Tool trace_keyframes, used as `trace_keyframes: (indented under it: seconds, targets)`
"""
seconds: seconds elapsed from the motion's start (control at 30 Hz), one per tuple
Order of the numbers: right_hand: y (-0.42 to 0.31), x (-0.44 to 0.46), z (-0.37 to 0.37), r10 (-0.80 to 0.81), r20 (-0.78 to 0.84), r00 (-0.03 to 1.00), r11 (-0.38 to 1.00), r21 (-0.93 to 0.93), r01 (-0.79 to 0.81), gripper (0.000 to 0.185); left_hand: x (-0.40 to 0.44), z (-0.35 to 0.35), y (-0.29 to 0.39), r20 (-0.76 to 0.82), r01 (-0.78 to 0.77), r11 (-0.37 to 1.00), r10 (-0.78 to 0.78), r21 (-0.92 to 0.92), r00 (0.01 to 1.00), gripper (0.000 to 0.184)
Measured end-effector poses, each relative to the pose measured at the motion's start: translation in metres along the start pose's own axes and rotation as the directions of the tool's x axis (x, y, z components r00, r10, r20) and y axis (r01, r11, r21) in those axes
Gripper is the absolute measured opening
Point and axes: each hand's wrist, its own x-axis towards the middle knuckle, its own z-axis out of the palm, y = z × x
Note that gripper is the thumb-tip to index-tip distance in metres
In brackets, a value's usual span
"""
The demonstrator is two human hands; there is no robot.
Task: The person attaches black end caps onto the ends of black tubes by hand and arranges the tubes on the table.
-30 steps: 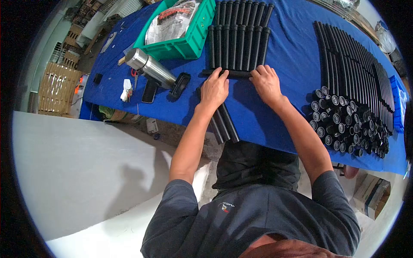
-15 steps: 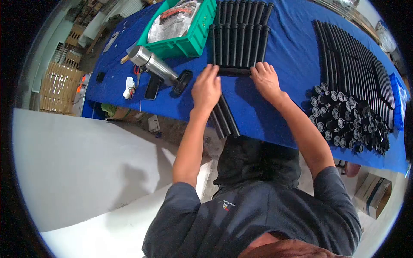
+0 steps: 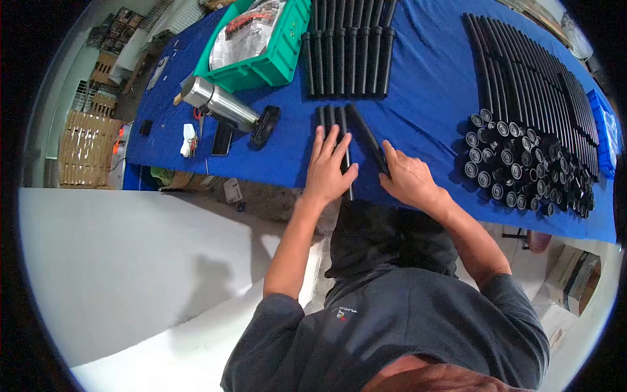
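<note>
My left hand (image 3: 330, 171) lies with its fingers spread on top of a few black tubes (image 3: 331, 117) standing side by side near the table's front edge. My right hand (image 3: 411, 178) is closed round the lower end of a single black tube (image 3: 367, 136), which slants with its top near the others. Beyond my hands, two rows of black tubes with collars (image 3: 348, 65) lie on the blue cloth (image 3: 431, 78), their near ends roughly level.
A green crate (image 3: 264, 70) holds newspaper at the back left. Beside it are a steel flask (image 3: 225, 106), a black lid (image 3: 264, 127), a phone (image 3: 222, 140) and scissors. Many black tubes (image 3: 522, 85) and round-ended parts (image 3: 513, 163) cover the right side.
Both hands have come back from the near end of the tube rows. The crosswise tube there is gone. My left hand now rests on the near tubes, and my right hand has a slanted tube.
</note>
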Motion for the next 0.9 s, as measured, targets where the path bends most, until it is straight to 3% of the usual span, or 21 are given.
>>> trace_keyframes:
  seconds: [0.07, 0.17, 0.3, 0.33, 0.43, 0.53, 0.57, 0.7, 0.77, 0.83, 0.9]
  targets:
    - [-0.002, -0.004, 0.004, 0.070, 0.067, 0.995, 0.996, 0.058, -0.074, 0.079, 0.019, -0.006, -0.006, 0.069, -0.124, 0.990, 0.128, -0.061, 0.989, 0.065]
    - [-0.003, -0.003, 0.015, 0.093, 0.012, 0.996, 0.988, 0.120, -0.094, 0.078, 0.038, 0.002, -0.011, 0.087, -0.178, 0.975, 0.190, -0.135, 0.978, 0.058]
    - [-0.017, 0.005, 0.025, 0.096, 0.131, 0.987, 0.964, 0.233, -0.125, 0.078, 0.036, 0.013, 0.001, 0.015, -0.121, 0.984, 0.124, -0.128, 0.992, 0.046]
    - [-0.022, 0.001, 0.025, 0.033, 0.043, 0.998, 0.966, 0.257, -0.044, 0.077, 0.032, 0.014, 0.004, 0.003, -0.105, 0.987, 0.106, -0.119, 0.994, 0.043]
    - [-0.018, 0.002, 0.034, 0.028, -0.025, 0.999, 0.957, 0.288, -0.020, 0.072, 0.028, 0.011, 0.002, -0.003, -0.108, 0.985, 0.109, -0.133, 0.994, 0.044]
    - [-0.017, 0.001, 0.025, 0.036, 0.040, 0.999, 0.936, 0.349, -0.048, 0.068, 0.031, 0.000, 0.010, 0.003, -0.125, 0.991, 0.125, -0.054, 0.992, 0.041]
    - [-0.018, 0.006, 0.022, 0.098, 0.170, 0.981, 0.916, 0.370, -0.156, 0.066, 0.036, -0.001, 0.018, 0.012, -0.158, 0.987, 0.159, -0.029, 0.987, 0.040]
    - [-0.019, -0.004, 0.000, 0.059, 0.251, 0.966, 0.915, 0.373, -0.153, 0.064, 0.044, 0.006, 0.017, 0.065, -0.159, 0.986, 0.156, 0.056, 0.986, 0.035]
    - [-0.003, -0.010, -0.002, -0.093, 0.128, 0.987, 0.920, 0.390, 0.036, 0.052, 0.042, 0.008, 0.023, 0.149, -0.095, 0.992, 0.081, 0.088, 0.985, 0.036]
    - [0.020, -0.009, -0.041, -0.092, 0.152, 0.984, 0.929, 0.370, 0.030, 0.048, 0.046, 0.009, 0.021, 0.154, -0.110, 0.991, 0.097, 0.078, 0.983, 0.037]
    - [0.052, -0.013, -0.090, -0.034, -0.019, 0.999, 0.857, 0.515, 0.039, 0.056, 0.048, 0.011, 0.016, 0.135, -0.114, 0.992, 0.106, 0.055, 0.985, 0.037]
